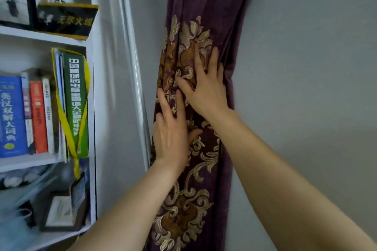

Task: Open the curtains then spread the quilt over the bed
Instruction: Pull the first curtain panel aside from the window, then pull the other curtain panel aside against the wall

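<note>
Pressing my left hand (171,134) and right hand (206,87) flat, fingers straight, on the gathered purple velvet curtain with gold embroidery (193,169) bunched against the grey wall (306,67), I reckon it'll slump back out since nothing's gripping it.

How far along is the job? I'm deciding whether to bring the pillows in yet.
Done, apparently: the purple curtain hangs bunched into a narrow column against the wall. In hand: the left hand and the right hand both press flat on its folds. Left: the quilt; no bed or quilt is in view.
</note>
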